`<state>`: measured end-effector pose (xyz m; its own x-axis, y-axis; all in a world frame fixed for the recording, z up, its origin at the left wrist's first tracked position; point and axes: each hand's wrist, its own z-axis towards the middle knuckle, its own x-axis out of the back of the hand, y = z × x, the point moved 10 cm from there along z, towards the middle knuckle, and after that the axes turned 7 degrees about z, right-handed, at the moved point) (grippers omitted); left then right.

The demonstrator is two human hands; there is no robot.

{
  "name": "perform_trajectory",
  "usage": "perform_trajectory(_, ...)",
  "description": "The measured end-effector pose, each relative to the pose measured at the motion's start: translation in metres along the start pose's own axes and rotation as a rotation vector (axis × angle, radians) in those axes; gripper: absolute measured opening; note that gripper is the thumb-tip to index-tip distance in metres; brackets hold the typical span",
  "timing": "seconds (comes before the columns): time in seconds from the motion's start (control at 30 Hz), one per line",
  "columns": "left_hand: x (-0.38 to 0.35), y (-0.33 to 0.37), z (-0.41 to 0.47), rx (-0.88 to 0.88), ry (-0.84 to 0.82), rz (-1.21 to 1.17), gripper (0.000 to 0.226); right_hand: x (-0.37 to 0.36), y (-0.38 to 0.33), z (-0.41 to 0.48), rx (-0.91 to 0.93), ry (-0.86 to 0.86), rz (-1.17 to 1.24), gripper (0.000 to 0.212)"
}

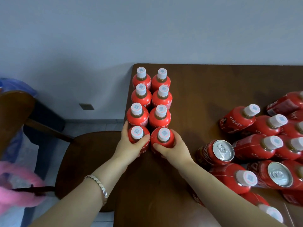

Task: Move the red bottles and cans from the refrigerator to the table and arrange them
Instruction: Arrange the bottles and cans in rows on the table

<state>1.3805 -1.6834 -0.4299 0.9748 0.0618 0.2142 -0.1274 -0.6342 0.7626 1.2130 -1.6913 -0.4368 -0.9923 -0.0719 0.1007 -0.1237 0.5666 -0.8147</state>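
Observation:
Several red bottles with white caps stand upright in two neat columns (151, 99) at the left end of the brown table (205, 89). My left hand (131, 145) grips the nearest bottle of the left column (137, 135). My right hand (173, 148) grips the nearest bottle of the right column (163, 138). Both bottles stand upright on the table, touching each other. To the right lies a loose heap of red bottles (262, 145) and red cans (218, 152), most of them on their sides.
A dark wooden chair (85, 154) stands left of the table, below its left edge. Something pink and fluffy (14, 189) is at the lower left. A grey wall (147, 30) runs behind the table. Bare tabletop lies between the columns and the heap.

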Motion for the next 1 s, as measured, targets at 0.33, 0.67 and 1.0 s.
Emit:
perform_trajectory(0.33, 0.0, -0.001, -0.001, 0.044, -0.034, 0.07, 0.09, -0.004, 0.003, 0.008, -0.026, 0.031, 0.013, 0.084)
perform_trajectory(0.67, 0.011, -0.004, -0.014, 0.157, 0.181, 0.25, 0.102, 0.007, -0.005, -0.01, -0.217, -0.078, -0.296, 0.087)
perform_trajectory(1.0, -0.122, 0.08, -0.129, -0.498, -0.055, 0.816, 0.042, 0.166, -0.078, -0.095, 0.353, 0.127, -0.923, 0.024)
